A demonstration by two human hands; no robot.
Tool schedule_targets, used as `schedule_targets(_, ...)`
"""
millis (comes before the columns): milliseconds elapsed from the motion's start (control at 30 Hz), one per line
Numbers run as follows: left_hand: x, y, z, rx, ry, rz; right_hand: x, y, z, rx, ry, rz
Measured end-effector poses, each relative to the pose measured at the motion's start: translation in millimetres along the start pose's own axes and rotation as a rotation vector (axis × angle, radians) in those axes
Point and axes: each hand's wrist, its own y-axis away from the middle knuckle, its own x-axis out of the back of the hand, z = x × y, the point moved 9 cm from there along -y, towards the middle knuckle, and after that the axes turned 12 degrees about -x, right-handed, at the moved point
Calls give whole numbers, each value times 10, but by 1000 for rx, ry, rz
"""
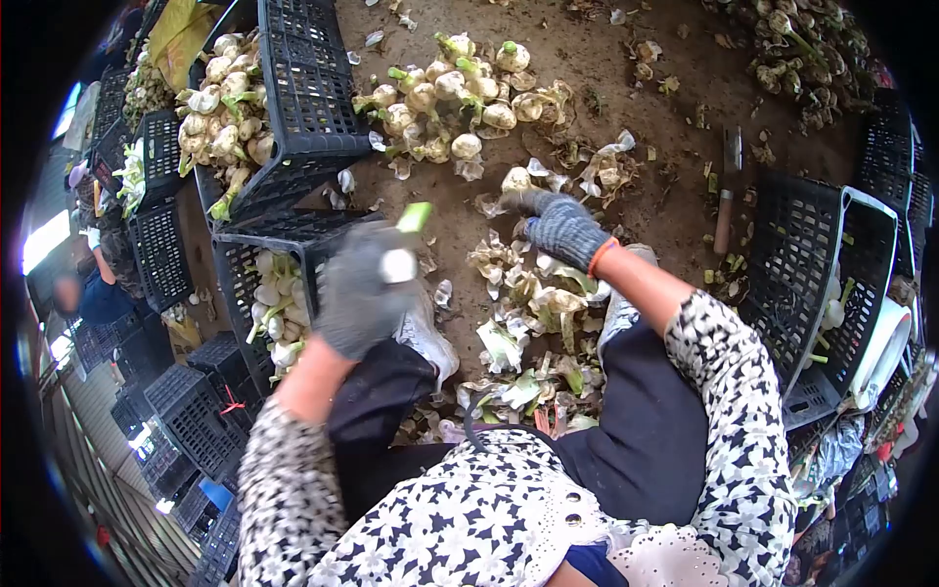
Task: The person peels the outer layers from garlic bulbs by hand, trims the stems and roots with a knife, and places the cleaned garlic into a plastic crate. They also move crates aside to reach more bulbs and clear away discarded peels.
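Observation:
My left hand point(364, 298), in a dark grey glove and blurred by motion, is closed around a garlic bulb point(398, 265) with a short green stem point(415, 217). It is above my left knee, beside a black crate of trimmed garlic point(279, 298). My right hand point(560, 233), also gloved, reaches over the ground with its fingers stretched to the left. Its fingertips are at the lower edge of another garlic bulb point(515, 180); I see no grip around that bulb. Peeled skins point(504, 342) lie between my feet.
A garlic pile point(450, 93) lies ahead on the dirt floor. A tilted black crate point(313, 78) with more bulbs stands left. To the right lie a wooden-handled blade point(725, 210) and another black crate point(797, 259). Another person point(103, 289) is at far left.

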Motion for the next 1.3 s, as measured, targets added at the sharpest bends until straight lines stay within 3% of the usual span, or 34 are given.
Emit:
schedule_targets(67,400,228,-324,129,-319,-222,160,-153,-194,128,606,365)
schedule_targets(133,590,470,-514,82,-611,-488,18,-352,-217,363,996,651)
schedule_targets(167,644,573,-553,70,-767,-564,66,-425,-245,367,990,647)
schedule_targets(233,654,659,-552,105,-612,-470,63,-684,-72,131,957,266)
schedule_targets(300,462,543,-436,87,-378,-320,223,-641,-36,57,830,296)
schedule_targets(367,171,289,-179,-24,-160,-195,628,-411,68,7,173,463)
schedule_targets(500,-751,-147,1,2,160,-63,433,-170,499,-73,-1040,68)
schedule_targets(567,-1148,-336,87,16,288,2,261,-43,507,-52,-1446,-67)
schedule_targets(633,-1466,-445,174,-1,432,58,92,122,459,-5,-1584,-279)
schedule_targets(700,-1630,-484,174,219,688,100,1,208,425,-41,-1670,-352)
schedule_targets(800,-1705,-514,54,284,881,243,-46,305,601,-187,-1432,-287)
schedule_targets(867,-1701,-544,76,281,818,213,3,323,653,-197,-1280,-264)
schedule_targets(933,-1723,-568,106,273,841,200,311,297,876,-206,-1010,172)
schedule_targets(967,-1707,-584,169,269,841,192,310,320,865,-207,-1017,177)
schedule_targets(1033,-1678,-624,331,240,997,207,558,457,616,77,-843,374)
schedule_targets(1100,-1675,-606,315,243,875,162,612,492,594,63,-787,400)
schedule_targets(1200,-1708,-549,287,310,898,102,512,414,687,-67,-840,226)
schedule_targets(1300,-1633,-555,291,233,878,146,524,435,633,-33,-899,225)
